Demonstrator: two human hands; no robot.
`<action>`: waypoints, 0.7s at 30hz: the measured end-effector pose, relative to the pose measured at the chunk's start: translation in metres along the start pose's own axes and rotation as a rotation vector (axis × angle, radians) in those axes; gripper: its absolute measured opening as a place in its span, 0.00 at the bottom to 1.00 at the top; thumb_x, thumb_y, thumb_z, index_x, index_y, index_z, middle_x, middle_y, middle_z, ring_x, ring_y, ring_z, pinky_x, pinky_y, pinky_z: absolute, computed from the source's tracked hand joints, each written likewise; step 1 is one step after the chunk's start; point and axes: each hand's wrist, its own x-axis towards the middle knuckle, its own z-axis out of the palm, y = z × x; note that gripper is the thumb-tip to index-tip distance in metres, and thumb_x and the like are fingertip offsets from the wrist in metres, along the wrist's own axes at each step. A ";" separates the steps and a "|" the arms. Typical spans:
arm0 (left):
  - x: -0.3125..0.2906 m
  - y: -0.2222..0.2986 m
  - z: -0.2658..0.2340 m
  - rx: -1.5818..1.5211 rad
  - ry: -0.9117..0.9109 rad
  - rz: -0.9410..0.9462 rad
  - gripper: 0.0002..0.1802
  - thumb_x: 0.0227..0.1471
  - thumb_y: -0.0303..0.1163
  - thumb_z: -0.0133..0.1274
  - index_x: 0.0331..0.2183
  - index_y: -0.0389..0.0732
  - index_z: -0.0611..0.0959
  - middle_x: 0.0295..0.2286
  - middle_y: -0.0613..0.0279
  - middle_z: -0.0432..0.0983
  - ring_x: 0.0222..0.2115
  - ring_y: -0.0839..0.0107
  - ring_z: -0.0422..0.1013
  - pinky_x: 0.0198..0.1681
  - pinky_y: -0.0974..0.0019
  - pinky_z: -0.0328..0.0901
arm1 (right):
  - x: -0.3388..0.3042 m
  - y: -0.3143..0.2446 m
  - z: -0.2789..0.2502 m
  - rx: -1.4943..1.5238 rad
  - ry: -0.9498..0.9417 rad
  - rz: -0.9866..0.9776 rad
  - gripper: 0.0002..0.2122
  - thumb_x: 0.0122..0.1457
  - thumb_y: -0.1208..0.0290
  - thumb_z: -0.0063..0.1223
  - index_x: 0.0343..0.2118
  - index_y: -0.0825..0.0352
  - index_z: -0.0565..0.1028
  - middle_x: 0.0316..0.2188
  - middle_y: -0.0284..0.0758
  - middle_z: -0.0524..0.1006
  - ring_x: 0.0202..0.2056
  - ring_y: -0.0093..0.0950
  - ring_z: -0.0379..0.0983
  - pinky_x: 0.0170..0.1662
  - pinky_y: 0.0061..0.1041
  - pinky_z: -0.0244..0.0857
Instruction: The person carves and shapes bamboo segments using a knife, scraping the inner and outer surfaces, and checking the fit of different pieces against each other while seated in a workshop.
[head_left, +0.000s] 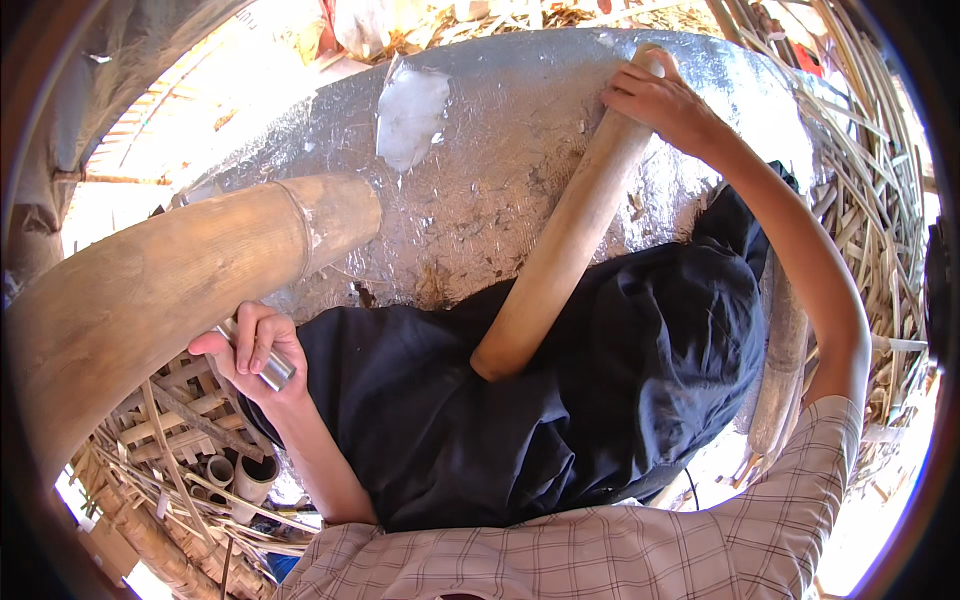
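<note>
My left hand [283, 350] is closed around a silver metal tube-shaped handle [277, 373], whose other end is mostly hidden by the fingers and the bamboo behind. Beside that hand, a thick bamboo pole [170, 255] reaches in from the left, with a raised ring near its blunt end. My right hand [668, 108] grips the far upper end of a smooth bamboo piece [565, 240], fingers bent over it. That piece slants down toward me, its lower end resting on the black cloth [650, 350] over my lap.
Ahead lies a worn silver foil sheet [500, 150] with a white torn patch [412, 115]. Bamboo strips [865, 190] are heaped along the right. At lower left are woven bamboo slats [185, 425] and cut bamboo tubes [255, 478]. A further pole [780, 375] stands by my right side.
</note>
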 end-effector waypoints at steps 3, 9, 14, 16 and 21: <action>-0.001 -0.006 0.003 0.021 -0.012 0.020 0.11 0.52 0.37 0.67 0.28 0.40 0.86 0.16 0.74 0.69 0.15 0.83 0.63 0.17 0.81 0.64 | -0.020 0.004 -0.016 -0.075 -0.084 -0.022 0.20 0.51 0.85 0.55 0.48 0.61 0.78 0.41 0.33 0.76 0.51 0.29 0.74 0.71 0.50 0.47; -0.013 -0.002 -0.015 0.076 -0.013 0.068 0.09 0.58 0.33 0.62 0.26 0.46 0.89 0.17 0.74 0.71 0.17 0.86 0.61 0.18 0.82 0.62 | -0.082 -0.014 -0.103 -0.233 -0.176 -0.021 0.30 0.41 0.77 0.68 0.53 0.60 0.75 0.45 0.38 0.75 0.55 0.37 0.69 0.69 0.47 0.51; -0.007 -0.016 -0.008 0.057 -0.014 0.106 0.09 0.59 0.37 0.61 0.28 0.47 0.81 0.17 0.78 0.60 0.16 0.85 0.56 0.19 0.79 0.59 | -0.144 -0.048 -0.229 -0.389 -0.427 0.100 0.41 0.23 0.69 0.76 0.51 0.64 0.74 0.52 0.42 0.74 0.56 0.40 0.67 0.64 0.47 0.57; -0.002 -0.017 0.004 0.161 -0.065 0.119 0.13 0.59 0.39 0.62 0.26 0.49 0.77 0.17 0.79 0.57 0.16 0.85 0.55 0.20 0.78 0.57 | -0.163 -0.076 -0.260 -0.460 -0.371 0.115 0.40 0.23 0.67 0.76 0.49 0.62 0.74 0.47 0.39 0.74 0.56 0.39 0.67 0.62 0.48 0.57; 0.034 -0.043 0.002 0.171 -0.104 0.184 0.13 0.59 0.38 0.63 0.29 0.50 0.74 0.18 0.80 0.58 0.16 0.86 0.55 0.20 0.78 0.55 | -0.202 -0.150 -0.308 -0.554 -0.367 0.367 0.37 0.29 0.65 0.77 0.49 0.63 0.73 0.47 0.38 0.72 0.57 0.39 0.66 0.62 0.52 0.59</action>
